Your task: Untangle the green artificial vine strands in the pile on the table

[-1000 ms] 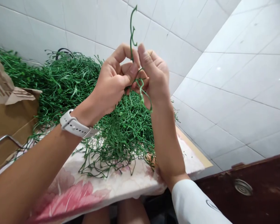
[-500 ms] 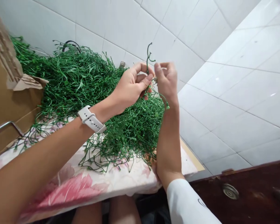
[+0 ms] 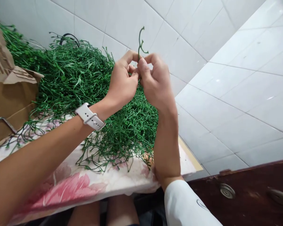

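beside the white tiled wall [image 3: 228, 91], the flower-patterned worktop [image 3: 118, 183] carries a large tangled heap of green stems [image 3: 73, 78]. above the heap, the left hand [image 3: 124, 78] and the right hand [image 3: 157, 81] meet, both pinched on a thin forked stem [image 3: 139, 47] whose curled top stands up above them.

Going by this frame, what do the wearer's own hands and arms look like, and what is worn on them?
The left hand and right hand are ungloved. A whitish watch strap with a row of small holes circles the left wrist. A white sleeve with a dark, curved mark covers part of the right arm; the right wrist shows no band.
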Action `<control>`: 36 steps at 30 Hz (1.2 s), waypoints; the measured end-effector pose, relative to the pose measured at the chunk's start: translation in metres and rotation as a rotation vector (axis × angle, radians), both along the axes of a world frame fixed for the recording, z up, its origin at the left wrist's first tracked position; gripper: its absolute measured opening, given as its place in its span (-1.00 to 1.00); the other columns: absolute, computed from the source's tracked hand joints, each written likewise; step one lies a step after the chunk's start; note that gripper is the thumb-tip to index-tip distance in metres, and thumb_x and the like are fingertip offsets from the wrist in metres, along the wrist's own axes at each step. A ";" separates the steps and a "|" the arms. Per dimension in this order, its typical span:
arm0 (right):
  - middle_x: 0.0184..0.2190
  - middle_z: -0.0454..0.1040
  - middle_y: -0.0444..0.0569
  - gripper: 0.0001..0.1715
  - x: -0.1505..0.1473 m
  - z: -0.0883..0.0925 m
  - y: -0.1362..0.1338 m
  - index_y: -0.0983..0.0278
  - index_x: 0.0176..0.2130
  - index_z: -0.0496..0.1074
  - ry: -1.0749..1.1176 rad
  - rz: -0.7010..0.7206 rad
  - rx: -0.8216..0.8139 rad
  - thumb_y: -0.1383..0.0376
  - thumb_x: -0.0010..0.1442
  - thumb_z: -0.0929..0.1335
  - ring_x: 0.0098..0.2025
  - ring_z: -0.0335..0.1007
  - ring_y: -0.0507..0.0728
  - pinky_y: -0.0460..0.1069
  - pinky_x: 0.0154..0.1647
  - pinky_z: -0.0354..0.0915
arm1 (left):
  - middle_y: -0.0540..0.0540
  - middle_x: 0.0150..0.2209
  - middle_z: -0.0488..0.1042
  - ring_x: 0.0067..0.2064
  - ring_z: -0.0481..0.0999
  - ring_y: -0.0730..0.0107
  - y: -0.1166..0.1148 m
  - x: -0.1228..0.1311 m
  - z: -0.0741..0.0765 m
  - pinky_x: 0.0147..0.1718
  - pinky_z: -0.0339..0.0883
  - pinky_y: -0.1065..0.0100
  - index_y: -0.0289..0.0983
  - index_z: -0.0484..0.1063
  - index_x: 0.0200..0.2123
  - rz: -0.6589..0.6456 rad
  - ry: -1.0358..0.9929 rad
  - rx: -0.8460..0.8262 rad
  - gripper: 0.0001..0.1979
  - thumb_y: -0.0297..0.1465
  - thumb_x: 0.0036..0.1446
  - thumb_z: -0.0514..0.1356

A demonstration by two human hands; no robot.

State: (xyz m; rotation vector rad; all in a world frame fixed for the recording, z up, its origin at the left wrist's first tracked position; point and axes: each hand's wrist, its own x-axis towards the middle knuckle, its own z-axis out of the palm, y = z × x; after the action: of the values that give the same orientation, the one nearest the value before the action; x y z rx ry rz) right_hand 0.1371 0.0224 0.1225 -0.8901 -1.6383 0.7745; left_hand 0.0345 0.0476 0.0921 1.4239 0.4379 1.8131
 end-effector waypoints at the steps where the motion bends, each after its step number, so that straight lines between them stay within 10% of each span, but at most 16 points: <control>1: -0.54 0.14 -0.25 -0.54 -0.001 -0.001 0.002 0.16 -0.33 0.23 0.000 -0.003 0.013 -0.04 0.24 0.47 -0.51 0.15 -0.06 -0.15 -0.58 0.05 | 0.11 -0.62 0.22 -0.57 0.19 0.59 0.000 0.000 0.000 -0.56 0.06 0.41 -0.19 0.33 -0.41 -0.002 -0.002 -0.004 -0.71 -0.69 0.24 0.12; 20: -0.70 -0.30 -0.36 -0.48 0.001 -0.009 0.004 -0.02 -0.11 0.49 0.271 0.148 0.099 -0.19 0.04 0.52 -0.66 -0.50 -0.03 -0.02 -0.72 -0.34 | 0.15 -0.62 0.02 -0.68 0.17 0.66 -0.021 -0.023 0.019 -0.70 0.04 0.56 -0.19 0.31 -0.25 -0.662 -0.201 -0.195 -0.82 -0.57 0.40 0.10; 28: -0.69 -0.27 -0.37 -0.23 0.013 -0.007 0.021 0.02 0.05 0.38 0.298 0.164 0.218 -0.40 0.10 0.34 -0.68 -0.40 -0.02 -0.05 -0.70 -0.31 | 0.15 -0.57 0.17 -0.63 0.30 0.68 -0.037 -0.025 0.025 -0.52 0.32 0.56 -0.19 0.31 -0.22 -0.682 -0.285 -0.231 -0.82 -0.55 0.43 0.03; 36: -0.65 -0.22 -0.34 -0.66 0.066 0.015 0.030 0.06 -0.20 0.27 0.189 -0.076 0.352 -0.04 0.22 0.42 -0.62 -0.37 0.01 -0.01 -0.63 -0.22 | 0.16 -0.57 0.20 -0.66 0.19 0.74 -0.029 -0.022 0.023 -0.59 0.15 0.59 -0.25 0.31 -0.25 -0.582 -0.118 -0.228 -0.83 -0.63 0.31 0.11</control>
State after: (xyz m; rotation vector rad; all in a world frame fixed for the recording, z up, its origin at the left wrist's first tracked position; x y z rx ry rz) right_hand 0.2036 0.0524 0.1372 -0.6056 -1.5038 0.4807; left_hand 0.0123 0.0184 0.1148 1.1296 0.1379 1.3183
